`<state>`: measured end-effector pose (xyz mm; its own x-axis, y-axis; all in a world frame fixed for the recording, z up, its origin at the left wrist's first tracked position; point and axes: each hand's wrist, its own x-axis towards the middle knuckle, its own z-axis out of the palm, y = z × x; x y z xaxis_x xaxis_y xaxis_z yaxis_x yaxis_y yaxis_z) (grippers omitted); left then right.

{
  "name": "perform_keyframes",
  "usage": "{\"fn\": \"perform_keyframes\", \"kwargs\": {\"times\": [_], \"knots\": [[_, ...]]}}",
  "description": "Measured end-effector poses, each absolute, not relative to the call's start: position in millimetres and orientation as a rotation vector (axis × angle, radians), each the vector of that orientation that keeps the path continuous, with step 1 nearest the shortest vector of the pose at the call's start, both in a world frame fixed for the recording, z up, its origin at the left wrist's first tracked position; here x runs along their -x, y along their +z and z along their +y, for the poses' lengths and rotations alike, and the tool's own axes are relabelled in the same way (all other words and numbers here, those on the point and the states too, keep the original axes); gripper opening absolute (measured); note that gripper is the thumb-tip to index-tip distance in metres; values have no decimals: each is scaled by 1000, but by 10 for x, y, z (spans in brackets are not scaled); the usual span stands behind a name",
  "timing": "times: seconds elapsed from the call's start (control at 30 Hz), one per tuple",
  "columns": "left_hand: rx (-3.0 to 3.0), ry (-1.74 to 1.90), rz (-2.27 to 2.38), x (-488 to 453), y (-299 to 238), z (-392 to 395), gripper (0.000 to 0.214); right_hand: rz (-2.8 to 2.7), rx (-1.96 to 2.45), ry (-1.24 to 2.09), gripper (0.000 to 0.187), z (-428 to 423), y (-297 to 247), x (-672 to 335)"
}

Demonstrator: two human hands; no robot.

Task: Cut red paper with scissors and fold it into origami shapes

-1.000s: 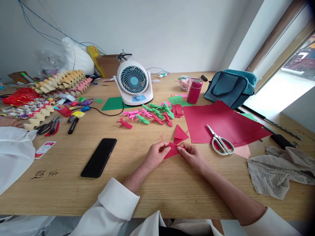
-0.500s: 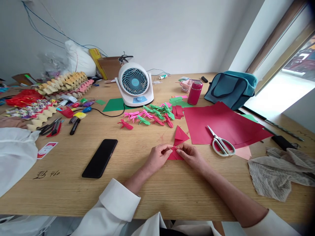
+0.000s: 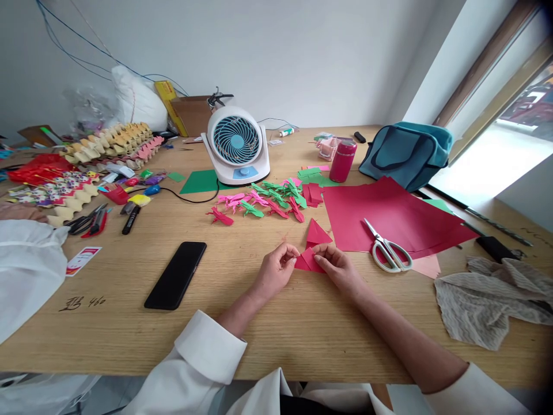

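Observation:
A small folded piece of red paper (image 3: 309, 261) is between my two hands, just above the table. My left hand (image 3: 279, 266) pinches its left edge with thumb and forefinger. On the other side, the thumb and fingers of my right hand (image 3: 336, 265) close on its right edge. Right behind it lies a folded red paper triangle (image 3: 318, 233). Farther back sit several folded paper figures (image 3: 276, 199) in green, pink and red, beside a stack of small red paper pieces (image 3: 311, 194).
Scissors (image 3: 389, 251) rest on large red paper sheets (image 3: 397, 213) at the right. A phone (image 3: 176, 275) lies left of my hands. A fan (image 3: 237, 147), a red flask (image 3: 343, 162), a blue bag (image 3: 405, 155) and a crumpled cloth (image 3: 479, 305) surround the work area.
My fingers have spread slightly apart on the red paper, so more of its folded face shows. The left fingers have shifted toward its left edge.

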<state>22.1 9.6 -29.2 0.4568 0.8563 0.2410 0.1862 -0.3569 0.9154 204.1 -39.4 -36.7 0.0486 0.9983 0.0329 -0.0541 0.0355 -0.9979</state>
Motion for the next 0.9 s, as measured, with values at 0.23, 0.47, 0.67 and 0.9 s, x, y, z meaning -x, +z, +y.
{"fn": "perform_keyframes", "kwargs": {"times": [0.23,0.47,0.67,0.9], "knots": [[-1873,901,937,-223,-298,98,18,-1269,1127,1140,39,-408,-427,-2020],[-2043,838,929,-215,-241,47,18,-1463,1106,1181,25,-444,-392,-2053],[-2052,832,889,-210,-234,35,14,-1636,1144,1162,18,-475,-366,-2083],[-2062,781,881,-205,-220,21,18,-1817,1171,1063,9,-502,-271,-2077]]}}
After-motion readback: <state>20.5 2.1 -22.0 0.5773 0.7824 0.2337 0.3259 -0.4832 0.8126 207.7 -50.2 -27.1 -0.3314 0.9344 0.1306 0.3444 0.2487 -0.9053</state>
